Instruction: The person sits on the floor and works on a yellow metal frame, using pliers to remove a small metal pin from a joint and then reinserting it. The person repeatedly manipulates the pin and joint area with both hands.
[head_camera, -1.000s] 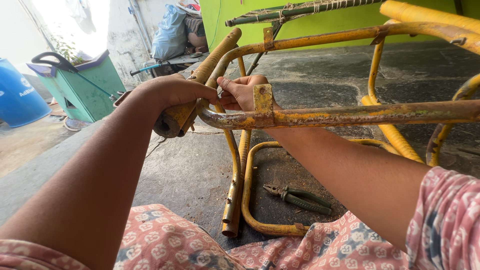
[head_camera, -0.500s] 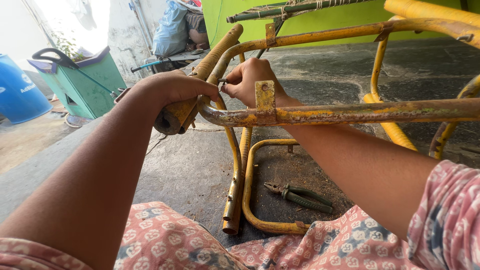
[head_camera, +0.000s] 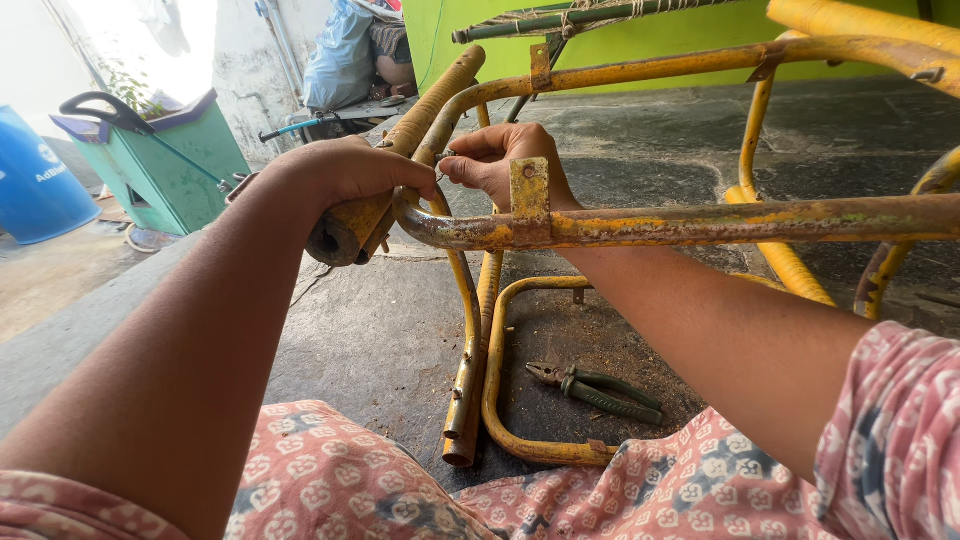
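A rusty yellow tubular metal frame (head_camera: 700, 222) stands in front of me on the dark stone floor. My left hand (head_camera: 345, 170) rests over the open end of a thick yellow tube (head_camera: 345, 232) at the frame's near corner. My right hand (head_camera: 505, 160) reaches behind the near horizontal bar, fingertips pinched together on something small and thin by the curved tube; what it is I cannot make out. A rusty bracket tab (head_camera: 530, 195) on the bar hides part of that hand. My lap is covered in pink patterned cloth (head_camera: 330, 485).
Green-handled pliers (head_camera: 595, 388) lie on the floor inside the frame's lower loop. A green wheeled bin (head_camera: 165, 165) and a blue barrel (head_camera: 35, 180) stand at the left. A blue sack (head_camera: 340, 55) and a bright green wall (head_camera: 640, 35) are behind.
My right hand has risen from the near bar and shifted back behind the bracket tab, its fingers now pinched by the curved tube. My left hand has stayed on the tube end.
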